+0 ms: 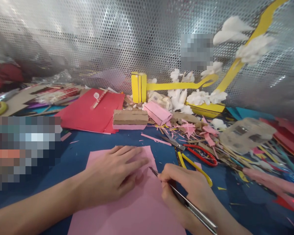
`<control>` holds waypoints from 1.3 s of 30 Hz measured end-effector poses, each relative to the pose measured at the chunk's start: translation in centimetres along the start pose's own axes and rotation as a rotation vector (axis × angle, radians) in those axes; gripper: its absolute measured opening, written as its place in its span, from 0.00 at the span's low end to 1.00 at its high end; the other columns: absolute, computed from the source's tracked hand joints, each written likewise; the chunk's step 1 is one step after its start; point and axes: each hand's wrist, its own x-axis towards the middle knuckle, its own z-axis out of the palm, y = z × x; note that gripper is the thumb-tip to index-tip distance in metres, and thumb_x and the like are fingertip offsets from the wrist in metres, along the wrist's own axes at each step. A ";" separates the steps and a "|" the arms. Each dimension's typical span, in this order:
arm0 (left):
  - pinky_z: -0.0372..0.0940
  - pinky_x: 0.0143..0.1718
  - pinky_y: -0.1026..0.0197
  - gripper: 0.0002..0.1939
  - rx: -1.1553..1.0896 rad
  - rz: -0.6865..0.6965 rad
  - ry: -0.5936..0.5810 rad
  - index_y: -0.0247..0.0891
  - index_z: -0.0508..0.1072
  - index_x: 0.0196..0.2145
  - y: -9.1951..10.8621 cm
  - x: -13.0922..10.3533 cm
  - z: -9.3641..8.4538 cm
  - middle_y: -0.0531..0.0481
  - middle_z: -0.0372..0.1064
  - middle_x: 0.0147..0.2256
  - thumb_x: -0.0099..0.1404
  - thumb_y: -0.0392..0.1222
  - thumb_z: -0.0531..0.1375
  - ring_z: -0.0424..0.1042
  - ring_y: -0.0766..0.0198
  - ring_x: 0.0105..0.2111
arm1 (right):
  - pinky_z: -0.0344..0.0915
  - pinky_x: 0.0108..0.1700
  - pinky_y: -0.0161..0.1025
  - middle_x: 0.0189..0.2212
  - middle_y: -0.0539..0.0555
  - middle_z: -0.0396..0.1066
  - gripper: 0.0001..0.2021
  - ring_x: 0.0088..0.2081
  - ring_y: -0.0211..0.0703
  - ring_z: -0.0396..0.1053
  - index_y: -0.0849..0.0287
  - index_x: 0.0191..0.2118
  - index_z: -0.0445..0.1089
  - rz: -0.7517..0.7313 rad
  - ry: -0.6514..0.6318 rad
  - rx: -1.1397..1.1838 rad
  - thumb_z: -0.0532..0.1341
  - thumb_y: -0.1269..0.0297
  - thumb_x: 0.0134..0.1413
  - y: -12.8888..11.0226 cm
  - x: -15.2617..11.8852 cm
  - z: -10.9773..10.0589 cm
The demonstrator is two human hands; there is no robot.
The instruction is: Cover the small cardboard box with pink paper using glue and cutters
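Note:
A pink sheet (127, 212) lies flat on the blue table. My left hand (117, 173) rests on its upper part, fingers spread and pointing right, holding nothing. In my right hand (186, 192) is a slim metal craft knife (186, 202), pinched near its blade. The blade tip is at the sheet's upper right part, just right of my left fingertips; whether it touches the paper is hard to tell. Beyond the sheet sits a small cardboard block (130, 118) with a pink lower edge.
Red-handled scissors (202, 155) and yellow handles (196, 168) lie right of the sheet among paper scraps. Red sheets (90, 111) are at the back left. A yellow box (139, 87) and white cotton tufts (198, 97) stand before the perforated metal wall (112, 39).

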 end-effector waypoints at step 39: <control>0.62 0.62 0.42 0.26 -0.025 -0.042 -0.072 0.45 0.64 0.68 0.2 -0.1 -0.6 0.42 0.65 0.67 0.76 0.51 0.54 0.63 0.44 0.65 | 0.53 0.25 0.36 0.19 0.45 0.57 0.11 0.19 0.34 0.54 0.54 0.25 0.53 -0.086 -0.151 -0.030 0.53 0.78 0.50 -2.1 -0.7 -2.1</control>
